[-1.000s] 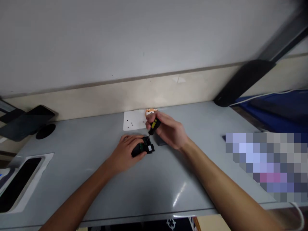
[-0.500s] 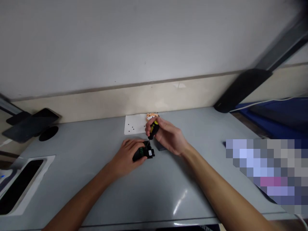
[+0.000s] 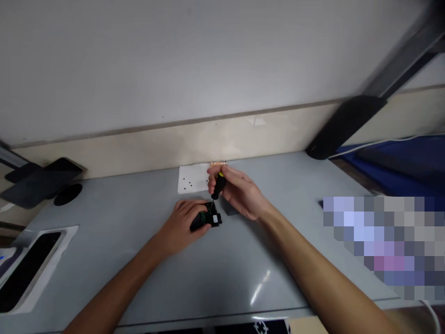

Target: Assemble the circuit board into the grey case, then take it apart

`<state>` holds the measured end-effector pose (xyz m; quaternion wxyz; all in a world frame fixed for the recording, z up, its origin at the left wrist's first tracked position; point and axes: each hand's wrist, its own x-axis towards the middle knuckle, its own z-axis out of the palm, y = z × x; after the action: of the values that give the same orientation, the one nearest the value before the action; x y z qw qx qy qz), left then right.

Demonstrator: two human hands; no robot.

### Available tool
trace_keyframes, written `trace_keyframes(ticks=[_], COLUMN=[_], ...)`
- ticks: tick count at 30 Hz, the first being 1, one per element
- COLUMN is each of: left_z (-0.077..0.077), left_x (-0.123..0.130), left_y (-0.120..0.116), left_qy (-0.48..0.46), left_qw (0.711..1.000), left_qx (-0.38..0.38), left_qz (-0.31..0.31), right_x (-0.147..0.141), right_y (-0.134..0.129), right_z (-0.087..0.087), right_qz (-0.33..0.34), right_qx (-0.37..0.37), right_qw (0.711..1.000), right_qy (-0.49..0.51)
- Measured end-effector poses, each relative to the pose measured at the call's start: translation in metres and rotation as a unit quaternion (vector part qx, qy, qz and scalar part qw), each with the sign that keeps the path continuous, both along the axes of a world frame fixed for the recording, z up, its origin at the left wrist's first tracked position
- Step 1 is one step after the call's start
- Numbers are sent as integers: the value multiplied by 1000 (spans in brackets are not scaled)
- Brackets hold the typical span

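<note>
My left hand [image 3: 186,227] is closed around a small black device with a green circuit board and a white label [image 3: 214,219], pressing it on the grey table. In my right hand [image 3: 241,192] is a black and yellow screwdriver [image 3: 219,186], held nearly upright. Its thin shaft points down into the device; whether the tip sits in a screw is too small to tell. Beneath my right hand lies a dark flat piece [image 3: 230,209], partly hidden. Behind the hands, a white sheet of paper [image 3: 194,178] carries several tiny dark specks, with an orange-and-white item [image 3: 218,163] at its right edge, mostly covered.
On the left lies a phone-like black slab [image 3: 29,269] on white paper, and a dark stand [image 3: 45,183] is behind it. A black post base [image 3: 342,127] rises at the back right. A pixelated area covers the right side. The wall [image 3: 194,139] borders the table's far edge.
The screwdriver has turned a little in my right hand, showing less yellow, and that hand now covers more of the orange item. My left hand still holds the device. The view has shifted slightly.
</note>
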<state>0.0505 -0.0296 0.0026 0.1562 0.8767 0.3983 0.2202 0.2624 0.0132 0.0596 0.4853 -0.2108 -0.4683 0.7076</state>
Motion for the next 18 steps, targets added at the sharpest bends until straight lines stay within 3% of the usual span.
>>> trace_keyframes(ticks=[9, 14, 18], left_z=[-1, -2, -2], left_x=[1, -1, -1], left_y=[0, 0, 0], left_qy=[14, 17, 20], left_qw=[1000, 1000, 1000], left_qx=[10, 17, 21], left_qz=[-1, -2, -4], right_x=[-4, -1, 3], right_y=[1, 4, 5], right_z=[-8, -2, -5], right_qz=[-70, -69, -200], right_qx=[19, 62, 168], right_qw=[997, 994, 938], right_qy=[8, -65, -230])
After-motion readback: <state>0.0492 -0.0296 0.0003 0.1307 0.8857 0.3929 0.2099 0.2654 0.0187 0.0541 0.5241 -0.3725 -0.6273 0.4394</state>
